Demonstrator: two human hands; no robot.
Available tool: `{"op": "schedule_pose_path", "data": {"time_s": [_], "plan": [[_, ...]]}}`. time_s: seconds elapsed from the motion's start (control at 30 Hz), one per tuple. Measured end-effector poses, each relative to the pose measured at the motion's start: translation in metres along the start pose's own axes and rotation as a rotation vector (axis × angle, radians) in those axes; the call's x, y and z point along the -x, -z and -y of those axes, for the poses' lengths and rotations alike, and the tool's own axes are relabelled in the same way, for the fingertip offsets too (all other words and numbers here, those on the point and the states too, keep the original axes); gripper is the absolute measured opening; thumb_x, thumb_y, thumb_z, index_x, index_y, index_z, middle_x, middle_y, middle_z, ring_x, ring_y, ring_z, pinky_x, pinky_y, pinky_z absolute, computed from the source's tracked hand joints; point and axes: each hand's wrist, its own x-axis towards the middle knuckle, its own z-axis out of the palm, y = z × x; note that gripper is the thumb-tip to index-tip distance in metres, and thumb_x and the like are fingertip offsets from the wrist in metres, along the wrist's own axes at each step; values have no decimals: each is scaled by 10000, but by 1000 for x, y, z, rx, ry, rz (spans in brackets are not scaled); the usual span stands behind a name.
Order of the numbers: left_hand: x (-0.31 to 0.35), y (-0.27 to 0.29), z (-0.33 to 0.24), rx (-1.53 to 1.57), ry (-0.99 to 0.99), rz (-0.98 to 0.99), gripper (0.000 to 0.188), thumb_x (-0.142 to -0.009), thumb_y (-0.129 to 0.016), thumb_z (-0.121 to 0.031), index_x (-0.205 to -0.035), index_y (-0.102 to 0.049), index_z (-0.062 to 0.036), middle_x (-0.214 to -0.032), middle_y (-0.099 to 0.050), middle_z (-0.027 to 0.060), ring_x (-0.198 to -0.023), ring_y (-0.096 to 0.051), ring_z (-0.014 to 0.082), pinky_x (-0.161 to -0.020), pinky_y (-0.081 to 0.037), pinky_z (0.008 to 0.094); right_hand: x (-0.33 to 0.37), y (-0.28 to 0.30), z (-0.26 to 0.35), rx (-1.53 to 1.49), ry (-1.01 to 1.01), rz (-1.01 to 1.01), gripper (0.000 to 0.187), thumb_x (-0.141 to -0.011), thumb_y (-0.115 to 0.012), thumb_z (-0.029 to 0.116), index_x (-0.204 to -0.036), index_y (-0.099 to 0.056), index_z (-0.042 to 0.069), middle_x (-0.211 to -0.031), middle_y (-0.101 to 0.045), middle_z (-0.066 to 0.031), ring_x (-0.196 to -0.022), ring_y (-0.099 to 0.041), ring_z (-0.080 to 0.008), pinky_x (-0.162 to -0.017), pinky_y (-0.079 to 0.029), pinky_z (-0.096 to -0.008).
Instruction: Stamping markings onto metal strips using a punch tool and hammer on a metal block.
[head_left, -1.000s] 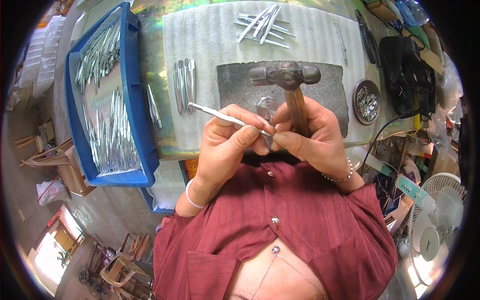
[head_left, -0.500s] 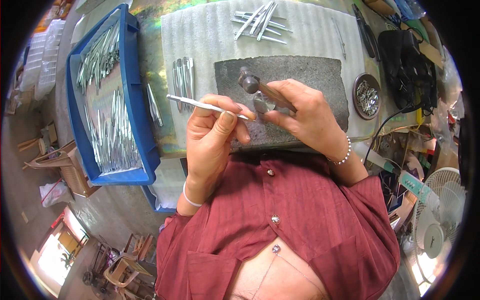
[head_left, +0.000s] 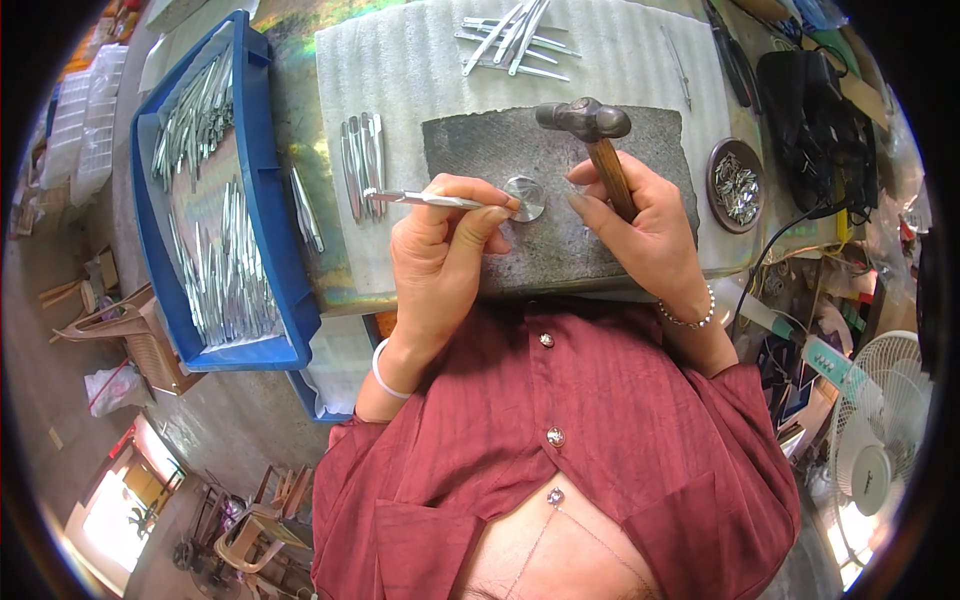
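My left hand pinches a slim silver metal piece, shaped like a narrow handle, between thumb and fingers. Its right end touches or lies just over the edge of a small round metal block on a dark stone-like slab. My right hand is closed round the wooden handle of a ball-peen hammer. The hammer's head is raised above the slab, to the right of the block and apart from it. Whether the metal piece has two arms is too small to tell.
Left stands a blue tray full of similar metal pieces. More lie in a row and a crossed pile on the white foam sheet. A round dish of small metal parts sits right, near black-handled pliers.
The hammer has swung up and right, its head turned sideways. My left hand has moved slightly right and brought the metal piece's end to the round block, which now shows fully.
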Motion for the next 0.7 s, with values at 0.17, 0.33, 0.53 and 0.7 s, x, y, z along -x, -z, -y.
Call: {"op": "schedule_pose_path", "data": {"time_s": [0.17,0.33,0.53,0.7], "plan": [[-2,-4,2,-121,-59,-8,67,-859,-566,60,-893,-592,9,-824,-610,49,-634,-568,85,-573,-458,197,0,0,-2,-3,6,-7,164,-823,-641,100,-943,-584,4,-592,-439,24,-555,-391,-35,-492,-330,-228],[-2,-6,3,-143,-86,-9,56,-858,-568,59,-892,-588,18,-820,-602,56,-643,-576,92,-585,-465,203,-1,1,-2,-17,12,-1,159,-822,-643,102,-931,-585,1,-603,-451,17,-562,-398,-32,-497,-342,-226],[-3,-7,4,-171,-107,-15,61,-851,-571,65,-893,-585,22,-816,-598,60,-661,-590,104,-606,-476,213,0,-1,-5,-4,49,-23,165,-823,-644,111,-929,-584,-1,-600,-459,12,-560,-410,-32,-496,-350,-226],[-3,-7,3,-205,-106,-6,56,-854,-568,62,-893,-581,24,-812,-596,62,-675,-601,111,-605,-479,219,1,3,-3,14,-1,28,187,-822,-657,59,-988,-584,13,-703,-533,45,-624,-443,-6,-544,-356,-179]]}}
